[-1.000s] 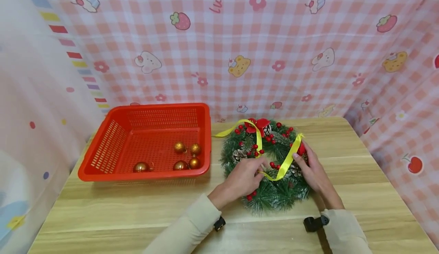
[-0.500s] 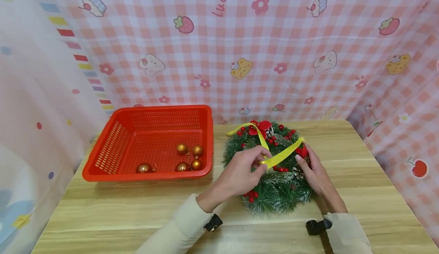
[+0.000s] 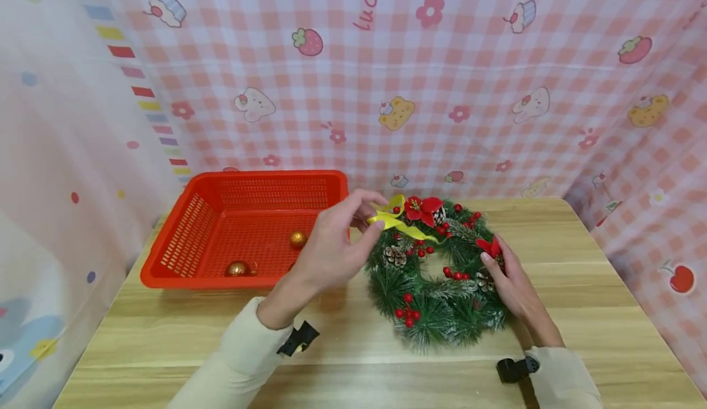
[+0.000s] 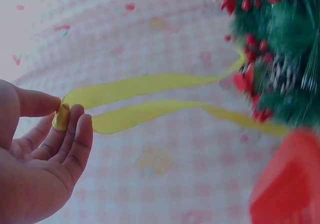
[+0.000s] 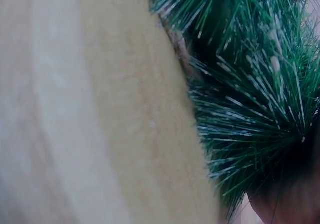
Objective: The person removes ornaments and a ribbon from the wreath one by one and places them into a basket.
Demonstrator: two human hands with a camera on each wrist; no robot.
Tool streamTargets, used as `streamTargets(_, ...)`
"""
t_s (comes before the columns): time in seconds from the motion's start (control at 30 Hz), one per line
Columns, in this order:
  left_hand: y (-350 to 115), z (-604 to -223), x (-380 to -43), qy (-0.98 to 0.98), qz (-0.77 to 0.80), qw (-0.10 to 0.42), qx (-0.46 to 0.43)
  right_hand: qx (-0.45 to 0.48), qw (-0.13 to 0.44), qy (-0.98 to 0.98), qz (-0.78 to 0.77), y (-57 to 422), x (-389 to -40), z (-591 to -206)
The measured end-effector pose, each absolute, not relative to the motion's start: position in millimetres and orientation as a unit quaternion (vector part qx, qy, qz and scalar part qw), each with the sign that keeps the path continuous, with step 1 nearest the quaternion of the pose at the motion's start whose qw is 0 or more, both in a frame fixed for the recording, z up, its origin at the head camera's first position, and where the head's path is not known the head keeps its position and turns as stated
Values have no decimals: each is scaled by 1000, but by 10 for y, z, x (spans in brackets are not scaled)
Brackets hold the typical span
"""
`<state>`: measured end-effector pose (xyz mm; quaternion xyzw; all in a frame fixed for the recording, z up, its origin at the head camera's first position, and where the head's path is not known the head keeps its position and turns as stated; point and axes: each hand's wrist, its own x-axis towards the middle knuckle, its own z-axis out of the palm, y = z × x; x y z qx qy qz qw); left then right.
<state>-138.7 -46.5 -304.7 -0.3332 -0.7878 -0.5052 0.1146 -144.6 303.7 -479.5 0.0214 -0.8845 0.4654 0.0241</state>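
A green wreath [image 3: 436,317] with red berries, pinecones and red poinsettias lies on the table right of centre. My left hand [image 3: 334,246] is raised between the basket and the wreath, pinching a yellow ribbon [image 3: 411,231] between thumb and fingers. In the left wrist view two strands of the ribbon [image 4: 145,87] stretch from the fingers toward the wreath. At the wreath's right side my right hand [image 3: 518,289] grips the edge, thumb on top near a red flower [image 3: 488,248]; its other fingers are mostly hidden. Green needles [image 5: 250,109] fill much of the right wrist view.
A red plastic basket [image 3: 248,282] stands on the left, partly behind my left hand. Gold baubles [image 3: 238,268] lie inside it. The wooden table [image 3: 397,378] ends at a pink checked curtain [image 3: 353,77] at the back.
My left hand has moved left and up from over the wreath's middle, drawing the ribbon away from the wreath's right side toward the basket. The right hand keeps its place on the wreath.
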Motion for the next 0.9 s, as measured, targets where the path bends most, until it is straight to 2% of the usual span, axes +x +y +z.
streamTargets(0.17, -757, -2856, -1398, -794, -502, 169, -297, 20, 20, -886, 463, 3034, -1434, -4791)
streamTargets(0.57, -1341, -2583, -1428, -793, -511, 262, -204, 10, 12, -889, 457, 3040, -1418, -4787)
streamTargets(0.9, -1871, -2423, -1450, -801, -490, 316, -133, 9, 7, -891, 454, 3030, -1424, -4770)
